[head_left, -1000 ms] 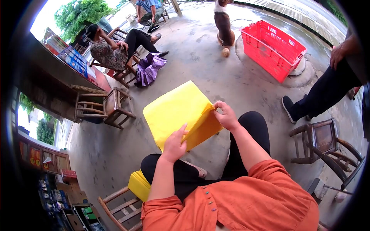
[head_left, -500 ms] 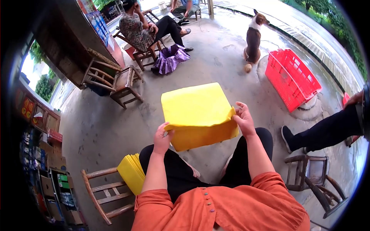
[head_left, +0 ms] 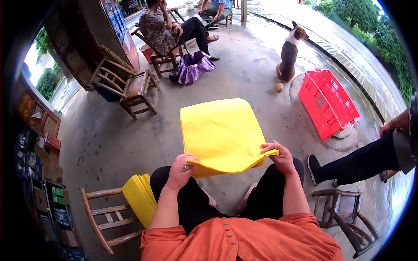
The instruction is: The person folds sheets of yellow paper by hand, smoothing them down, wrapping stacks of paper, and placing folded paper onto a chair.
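A wide piece of smooth yellow cloth, possibly non-woven fabric, stretches out before my knees with a fold hanging at its near edge. My left hand pinches its near left corner, a ring showing on one finger. At the near right corner, my right hand is closed on the cloth, and a small flap sticks out between the fingers. What lies under the cloth is hidden. By my left thigh, a stack of folded yellow cloths rests on a wooden chair.
A red plastic crate stands on the floor at right, near a sitting dog. Wooden chairs are around me. A seated person is beside a purple bag. Another person's leg reaches in from the right.
The cloth's near edge has come down toward my lap, covering most of the hanging front face. Both hands have lowered with it, still gripping the corners. The view has shifted slightly.
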`<state>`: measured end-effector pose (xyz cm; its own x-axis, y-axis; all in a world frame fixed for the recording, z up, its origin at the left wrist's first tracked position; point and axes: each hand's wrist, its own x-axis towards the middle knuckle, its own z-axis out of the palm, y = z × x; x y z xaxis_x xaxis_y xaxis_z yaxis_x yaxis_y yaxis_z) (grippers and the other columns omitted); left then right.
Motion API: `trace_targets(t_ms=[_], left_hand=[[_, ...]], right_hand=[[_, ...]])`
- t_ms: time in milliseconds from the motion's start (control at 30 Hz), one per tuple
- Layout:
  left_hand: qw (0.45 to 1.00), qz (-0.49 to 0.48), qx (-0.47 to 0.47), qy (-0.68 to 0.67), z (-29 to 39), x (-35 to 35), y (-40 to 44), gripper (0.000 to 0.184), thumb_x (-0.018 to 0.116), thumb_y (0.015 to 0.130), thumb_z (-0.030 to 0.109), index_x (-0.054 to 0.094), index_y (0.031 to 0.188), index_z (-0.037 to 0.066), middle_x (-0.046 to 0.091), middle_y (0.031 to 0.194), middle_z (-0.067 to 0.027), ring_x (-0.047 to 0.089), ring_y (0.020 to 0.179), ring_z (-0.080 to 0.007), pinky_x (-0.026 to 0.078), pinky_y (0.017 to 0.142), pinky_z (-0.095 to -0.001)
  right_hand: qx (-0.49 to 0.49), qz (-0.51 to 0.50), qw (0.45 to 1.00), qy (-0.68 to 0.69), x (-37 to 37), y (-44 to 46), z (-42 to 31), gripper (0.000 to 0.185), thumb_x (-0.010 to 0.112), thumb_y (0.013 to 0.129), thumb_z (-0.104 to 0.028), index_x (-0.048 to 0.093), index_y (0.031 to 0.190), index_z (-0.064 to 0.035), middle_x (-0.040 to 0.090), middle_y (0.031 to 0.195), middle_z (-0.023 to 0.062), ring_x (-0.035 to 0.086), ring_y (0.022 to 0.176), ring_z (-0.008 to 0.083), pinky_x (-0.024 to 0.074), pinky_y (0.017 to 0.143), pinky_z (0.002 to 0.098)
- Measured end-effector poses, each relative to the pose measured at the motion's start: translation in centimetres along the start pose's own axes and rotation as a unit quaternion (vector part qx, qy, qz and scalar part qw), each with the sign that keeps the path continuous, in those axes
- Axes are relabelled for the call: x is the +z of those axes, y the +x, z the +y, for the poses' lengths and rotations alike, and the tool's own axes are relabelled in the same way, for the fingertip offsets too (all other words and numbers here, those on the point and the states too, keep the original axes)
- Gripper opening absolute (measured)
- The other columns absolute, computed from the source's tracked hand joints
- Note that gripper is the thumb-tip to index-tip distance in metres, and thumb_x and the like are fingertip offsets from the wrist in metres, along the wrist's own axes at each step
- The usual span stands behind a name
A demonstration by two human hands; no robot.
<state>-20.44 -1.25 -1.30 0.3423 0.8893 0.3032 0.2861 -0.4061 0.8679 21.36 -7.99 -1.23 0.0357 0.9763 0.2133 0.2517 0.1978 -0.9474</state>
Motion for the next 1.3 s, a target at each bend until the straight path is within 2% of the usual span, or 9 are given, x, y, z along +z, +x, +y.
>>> trace_targets(t_ms=[33,67,167,633,833,967,1033,1067,1300], left_hand=[[0.994,-0.014,0.078,0.079,-0.4,0.1,0.1,0.017,0.072,0.088,0.006,0.072,0.105,0.007,0.070,0.102,-0.0081,0.063,0.105,-0.0271,0.049,0.095,-0.0354],[0.997,0.012,0.036,0.062,-0.7,0.4,-0.1,0.020,0.073,0.086,0.006,0.072,0.106,0.008,0.071,0.103,-0.0086,0.061,0.109,-0.0302,0.047,0.098,-0.0384],[0.975,0.057,-0.150,-0.154,0.0,1.3,0.8,0.017,0.069,0.093,0.006,0.068,0.110,0.003,0.072,0.101,-0.0055,0.065,0.095,-0.0150,0.050,0.088,-0.0298],[0.966,0.186,-0.164,-0.074,-2.0,1.9,3.4,0.009,0.065,0.097,0.010,0.063,0.099,0.001,0.070,0.088,-0.0010,0.061,0.076,-0.0058,0.049,0.071,-0.0243],[0.965,0.198,-0.170,0.002,-4.5,2.4,2.8,0.014,0.066,0.096,0.013,0.061,0.101,0.001,0.071,0.085,-0.0066,0.064,0.075,-0.0125,0.051,0.073,-0.0297],[0.955,0.217,-0.202,0.019,-2.8,3.0,3.0,0.016,0.066,0.094,0.017,0.062,0.097,0.003,0.071,0.086,-0.0134,0.068,0.074,-0.0245,0.052,0.074,-0.0334],[0.949,0.239,-0.177,0.106,-2.8,3.2,3.1,0.015,0.068,0.092,0.016,0.062,0.095,0.002,0.070,0.086,-0.0166,0.067,0.080,-0.0327,0.053,0.075,-0.0392],[0.949,0.237,-0.180,0.106,-2.7,3.3,3.1,0.015,0.068,0.092,0.016,0.062,0.095,0.002,0.070,0.086,-0.0166,0.067,0.080,-0.0327,0.053,0.075,-0.0392],[0.912,0.265,-0.068,0.305,-3.1,3.3,2.8,0.014,0.073,0.083,0.013,0.062,0.089,0.006,0.066,0.080,-0.0131,0.061,0.082,-0.0378,0.046,0.083,-0.0494]], right_hand=[[-0.007,-0.014,0.999,-0.038,0.0,0.1,0.8,0.016,0.067,0.093,0.004,0.070,0.103,-0.0086,0.072,0.116,0.0064,0.066,0.111,0.0164,0.0461,0.106,0.0352],[-0.011,-0.014,1.000,-0.012,0.1,0.4,0.9,0.019,0.065,0.095,0.004,0.069,0.110,-0.0074,0.071,0.114,0.0038,0.066,0.105,0.0136,0.0492,0.101,0.0320],[0.009,0.060,0.987,0.146,1.3,2.3,1.0,0.021,0.063,0.098,0.004,0.066,0.116,-0.0052,0.069,0.111,0.0008,0.064,0.104,0.0114,0.0494,0.100,0.0294],[0.002,0.137,0.990,0.030,3.7,8.0,1.6,0.011,0.058,0.100,-0.001,0.062,0.110,-0.0035,0.065,0.095,-0.0004,0.058,0.089,0.0082,0.0485,0.084,0.0235],[-0.008,0.157,0.987,-0.044,4.0,7.1,2.9,0.011,0.062,0.100,-0.008,0.064,0.110,-0.0034,0.068,0.093,0.0014,0.060,0.086,0.0078,0.0492,0.078,0.0246],[0.029,0.145,0.978,0.148,5.1,5.9,1.1,0.012,0.065,0.099,-0.015,0.065,0.102,-0.0028,0.066,0.085,0.0036,0.059,0.079,0.0097,0.0491,0.073,0.0268],[0.015,0.187,0.980,-0.065,5.2,5.7,2.0,0.015,0.066,0.098,-0.015,0.062,0.093,-0.0012,0.061,0.077,0.0053,0.057,0.073,0.0111,0.0470,0.067,0.0301],[-0.003,0.210,0.973,-0.099,5.6,5.9,1.6,0.019,0.066,0.097,-0.015,0.058,0.087,-0.0011,0.058,0.074,0.0107,0.058,0.068,0.0200,0.0453,0.064,0.0348],[0.046,0.186,0.965,-0.180,5.8,7.0,0.4,0.020,0.066,0.093,-0.016,0.056,0.086,-0.0012,0.060,0.078,0.0194,0.057,0.072,0.0377,0.0467,0.067,0.0418]])
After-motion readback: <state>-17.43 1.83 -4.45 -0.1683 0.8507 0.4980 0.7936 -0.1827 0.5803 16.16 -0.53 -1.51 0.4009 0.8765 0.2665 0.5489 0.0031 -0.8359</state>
